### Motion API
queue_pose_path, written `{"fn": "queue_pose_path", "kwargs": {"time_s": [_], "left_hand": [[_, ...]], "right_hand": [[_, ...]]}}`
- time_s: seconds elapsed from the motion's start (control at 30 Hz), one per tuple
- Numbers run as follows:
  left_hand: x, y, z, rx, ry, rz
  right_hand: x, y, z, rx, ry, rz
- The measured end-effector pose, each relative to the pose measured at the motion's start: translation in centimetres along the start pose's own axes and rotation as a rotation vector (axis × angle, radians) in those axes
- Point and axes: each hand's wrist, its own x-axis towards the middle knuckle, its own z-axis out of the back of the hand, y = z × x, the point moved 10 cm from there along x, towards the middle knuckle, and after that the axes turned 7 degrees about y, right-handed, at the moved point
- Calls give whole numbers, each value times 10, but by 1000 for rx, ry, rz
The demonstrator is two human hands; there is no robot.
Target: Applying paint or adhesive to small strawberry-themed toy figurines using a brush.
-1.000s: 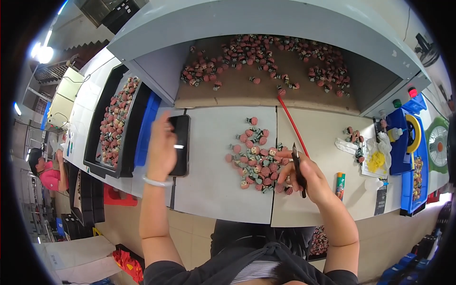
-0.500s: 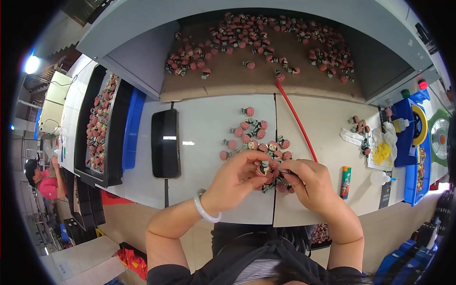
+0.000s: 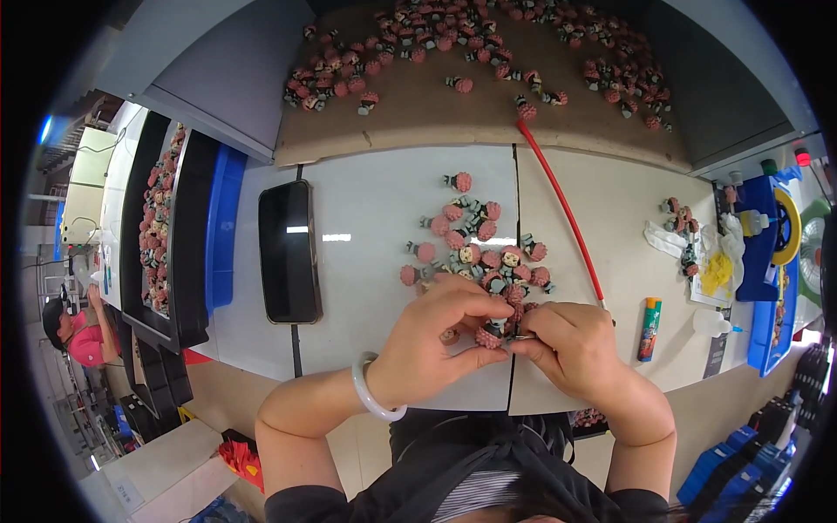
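In my left hand (image 3: 440, 336) a small figurine (image 3: 490, 337) with ridged pink hair and a pale grey-green body is pinched between thumb and fingers, its hair toward me. My right hand (image 3: 567, 344) is closed beside it, gripping a thin dark metal-looking tool (image 3: 522, 336) whose tip meets or nearly meets the figurine. Most of that tool is hidden by the fingers. Just beyond both hands lies a loose pile of similar figurines (image 3: 511, 256), with a few scattered farther left.
A red tube (image 3: 558, 205) runs from the booth's brown floor (image 3: 410, 122), which bears many figurines. The phone (image 3: 289, 253) lies left, near a black tray (image 3: 199, 261) of figurines. At right are a green-orange tube (image 3: 649, 329), a white bottle (image 3: 711, 324) and blue bins (image 3: 757, 270).
The figurine in my left hand has been turned, and its pink hair now points toward me. My hands stay close together, while the whole view has shifted slightly.
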Motion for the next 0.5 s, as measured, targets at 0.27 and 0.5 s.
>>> {"fn": "queue_pose_path", "kwargs": {"time_s": [0.27, 0.5], "left_hand": [[-3, -18, 1, 252, -48, -160], [-2, -18, 0, 273, -44, -152]], "right_hand": [[0, -3, -11, 8, 56, -50], [-1, -6, -15, 30, 86, -72]]}}
